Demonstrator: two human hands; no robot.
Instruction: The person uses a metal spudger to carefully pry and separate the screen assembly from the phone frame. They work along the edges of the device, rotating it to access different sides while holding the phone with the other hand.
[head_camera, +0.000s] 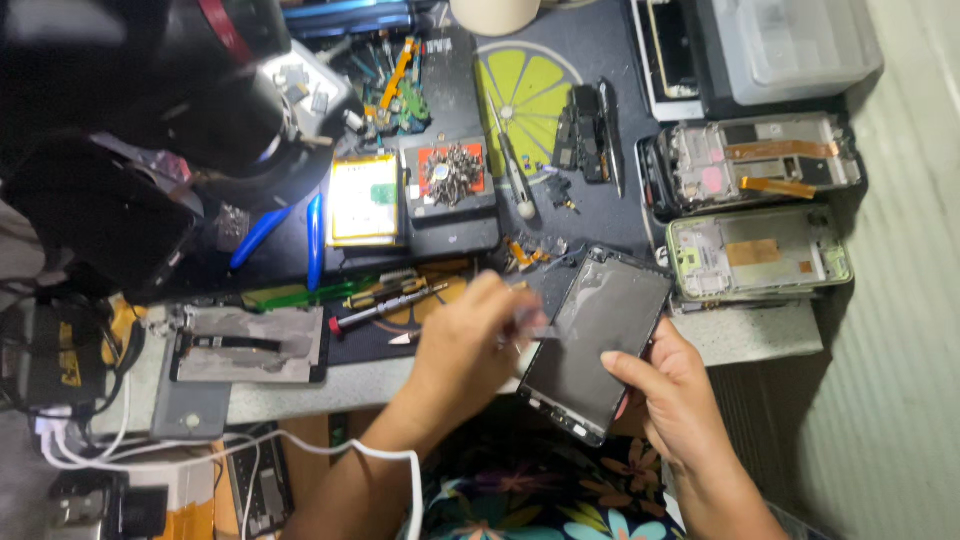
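Nearest me, my right hand has its grip closed on the phone, thumb laid across the dark glass and fingers under its right edge, holding it tilted above the front edge of the desk. My left hand sits just left of the phone, its grip pinched narrow on a thin tool whose tip touches the phone's left edge; the motion blurs it, so I cannot tell what kind of tool it is. A white cable runs along under my left forearm. Left of that hand a screwdriver lies on the desk, and further left a grey phone back rests flat. Beyond my hands sit a yellow battery and a tray of screws, with two blue pry tools beside the battery. On the right, two opened phone frames lie one behind the other. Farthest off, a mat with a lime-slice print covers the desk's back, and a clear plastic box stands in the far right corner.
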